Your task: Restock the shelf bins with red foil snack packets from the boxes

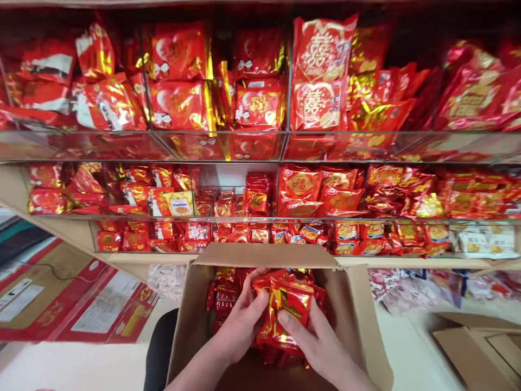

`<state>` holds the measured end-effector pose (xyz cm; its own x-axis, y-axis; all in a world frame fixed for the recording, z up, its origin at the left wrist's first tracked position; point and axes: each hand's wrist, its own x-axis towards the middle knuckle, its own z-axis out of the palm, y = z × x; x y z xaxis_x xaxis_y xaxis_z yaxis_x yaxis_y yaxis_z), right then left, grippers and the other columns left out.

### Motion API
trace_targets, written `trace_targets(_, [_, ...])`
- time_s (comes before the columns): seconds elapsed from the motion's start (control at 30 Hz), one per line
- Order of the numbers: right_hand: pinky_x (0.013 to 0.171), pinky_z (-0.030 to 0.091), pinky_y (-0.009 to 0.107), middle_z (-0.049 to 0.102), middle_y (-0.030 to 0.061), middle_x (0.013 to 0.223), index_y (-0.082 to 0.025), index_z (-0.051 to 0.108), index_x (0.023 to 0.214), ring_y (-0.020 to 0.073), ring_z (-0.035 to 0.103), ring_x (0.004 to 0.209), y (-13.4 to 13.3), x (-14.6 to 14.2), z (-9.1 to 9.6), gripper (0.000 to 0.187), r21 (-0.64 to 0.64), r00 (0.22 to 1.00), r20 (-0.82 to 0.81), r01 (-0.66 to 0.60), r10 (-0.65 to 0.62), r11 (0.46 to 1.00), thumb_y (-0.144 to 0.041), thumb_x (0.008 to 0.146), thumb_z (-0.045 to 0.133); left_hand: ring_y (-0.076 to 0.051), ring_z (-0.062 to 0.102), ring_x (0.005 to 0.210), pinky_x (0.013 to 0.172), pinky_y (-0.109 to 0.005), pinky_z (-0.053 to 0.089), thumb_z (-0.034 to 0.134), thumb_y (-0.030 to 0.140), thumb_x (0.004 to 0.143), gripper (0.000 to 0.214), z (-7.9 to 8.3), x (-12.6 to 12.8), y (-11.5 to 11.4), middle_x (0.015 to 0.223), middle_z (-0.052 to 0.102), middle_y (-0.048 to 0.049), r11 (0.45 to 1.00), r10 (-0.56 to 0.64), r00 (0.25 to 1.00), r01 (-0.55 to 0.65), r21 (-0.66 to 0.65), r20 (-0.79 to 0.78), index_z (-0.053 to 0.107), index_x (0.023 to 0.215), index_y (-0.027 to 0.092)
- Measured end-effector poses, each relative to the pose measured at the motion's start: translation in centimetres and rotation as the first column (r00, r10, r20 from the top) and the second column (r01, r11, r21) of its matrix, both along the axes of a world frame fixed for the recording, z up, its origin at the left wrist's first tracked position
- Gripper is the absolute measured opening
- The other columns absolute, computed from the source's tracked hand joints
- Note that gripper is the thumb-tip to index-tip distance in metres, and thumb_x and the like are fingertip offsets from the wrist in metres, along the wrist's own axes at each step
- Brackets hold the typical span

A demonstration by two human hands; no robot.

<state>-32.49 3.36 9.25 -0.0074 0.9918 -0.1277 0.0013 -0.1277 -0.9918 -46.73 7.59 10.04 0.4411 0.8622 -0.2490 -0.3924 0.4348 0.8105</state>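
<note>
At mouth of open box (341, 304), we grip red packets (293, 296) with left hand (244, 320) and right hand (311, 334), thumbs on front; other packets (225, 301) lie below, stocked shelves (391, 262) just beyond.

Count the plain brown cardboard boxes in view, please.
2: the middle box, below the shelves with red packets inside, and the lower-right box, cut off by the picture's edge. Others may be hidden.
</note>
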Motion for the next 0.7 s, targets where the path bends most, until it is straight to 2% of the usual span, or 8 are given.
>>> trace_targets(0.1, [0.100, 0.031, 0.042, 0.054, 0.0088, 0.118, -0.020, 0.054, 0.110, 0.0242, 0.044, 0.114, 0.9, -0.7, -0.6, 0.043, 0.087, 0.968, 0.244, 0.034, -0.054, 0.996, -0.045, 0.075, 0.054, -0.020, 0.058, 0.098, 0.087, -0.037, 0.044, 0.060, 0.034, 0.074, 0.042, -1.1, 0.1, -0.2, 0.109, 0.060, -0.0050, 0.989, 0.062, 0.992, -0.047, -0.143, 0.105, 0.042, 0.111, 0.027])
trace_targets(0.17, [0.096, 0.035, 0.039, 0.056, 0.0099, 0.115, -0.018, 0.054, 0.108, 0.0243, 0.048, 0.110, 1.2, -1.1, -1.1, 0.043, 0.076, 0.967, 0.214, 0.128, -0.142, 0.989, -0.048, 0.076, 0.052, -0.020, 0.059, 0.098, 0.086, -0.037, 0.045, 0.061, 0.031, 0.073, 0.044, -1.5, 0.1, -0.1, 0.109, 0.060, -0.0056, 0.980, 0.137, 0.986, -0.122, -0.155, 0.090, 0.041, 0.112, 0.026])
trace_targets(0.23, [0.086, 0.044, 0.035, 0.060, 0.0094, 0.109, -0.017, 0.052, 0.108, 0.0222, 0.055, 0.100, 1.5, -1.3, -1.5, 0.042, 0.015, 0.980, 0.077, 0.185, -0.185, 0.983, -0.048, 0.079, 0.046, -0.021, 0.058, 0.100, 0.087, -0.037, 0.045, 0.063, 0.031, 0.071, 0.050, -1.9, 0.1, 0.0, 0.112, 0.059, -0.0071, 0.977, 0.183, 0.982, -0.175, -0.125, 0.054, 0.038, 0.115, 0.025])
trace_targets(0.3, [0.082, 0.046, 0.031, 0.062, 0.0080, 0.106, -0.017, 0.050, 0.110, 0.0206, 0.058, 0.095, 1.6, -1.2, -1.8, 0.042, -0.005, 0.978, 0.018, 0.206, -0.206, 0.978, -0.047, 0.081, 0.044, -0.021, 0.056, 0.103, 0.088, -0.037, 0.044, 0.063, 0.032, 0.071, 0.058, -2.4, 0.2, -0.1, 0.118, 0.056, -0.0078, 0.977, 0.197, 0.980, -0.196, -0.080, 0.011, 0.033, 0.120, 0.027])
trace_targets(0.43, [0.083, 0.045, 0.029, 0.064, 0.0075, 0.104, -0.018, 0.056, 0.104, 0.0215, 0.058, 0.098, 1.7, 0.0, -2.4, 0.039, 0.088, 0.936, 0.264, 0.219, -0.235, 0.972, -0.046, 0.077, 0.049, -0.023, 0.055, 0.104, 0.091, -0.040, 0.041, 0.073, 0.025, 0.059, 0.096, -3.6, 0.4, -0.6, 0.124, 0.052, -0.0093, 0.994, 0.106, 0.993, -0.107, -0.011, -0.046, 0.010, 0.132, 0.032])
trace_targets(0.53, [0.077, 0.048, 0.027, 0.067, 0.0074, 0.096, -0.019, 0.060, 0.095, 0.0218, 0.061, 0.089, 1.6, 0.7, -3.0, 0.035, 0.082, 0.916, 0.345, 0.190, -0.207, 0.978, -0.047, 0.075, 0.052, -0.025, 0.051, 0.109, 0.094, -0.039, 0.038, 0.077, 0.021, 0.052, 0.114, -4.4, 0.7, -1.5, 0.127, 0.049, -0.0116, 0.993, 0.113, 0.993, -0.114, 0.039, 0.030, -0.001, 0.134, 0.031])
trace_targets(0.63, [0.072, 0.050, 0.026, 0.067, 0.0080, 0.094, -0.020, 0.058, 0.091, 0.0224, 0.062, 0.086, 1.2, 0.3, -4.3, 0.035, 0.021, 0.965, 0.202, 0.169, -0.169, 0.985, -0.048, 0.069, 0.057, -0.024, 0.054, 0.104, 0.092, -0.039, 0.039, 0.075, 0.025, 0.056, 0.108, -5.5, 1.0, -2.2, 0.122, 0.052, -0.0127, 0.971, 0.227, 0.965, -0.234, 0.042, 0.129, -0.001, 0.133, 0.028])
trace_targets(0.7, [0.072, 0.051, 0.027, 0.066, 0.0083, 0.098, -0.021, 0.055, 0.096, 0.0242, 0.062, 0.090, 0.8, -0.5, -5.5, 0.045, -0.019, 0.982, 0.035, 0.185, -0.184, 0.983, -0.046, 0.061, 0.066, -0.022, 0.059, 0.092, 0.085, -0.038, 0.043, 0.073, 0.028, 0.059, 0.093, -6.3, 0.8, -2.3, 0.111, 0.058, -0.0110, 0.954, 0.284, 0.949, -0.293, 0.055, 0.136, 0.012, 0.129, 0.027])
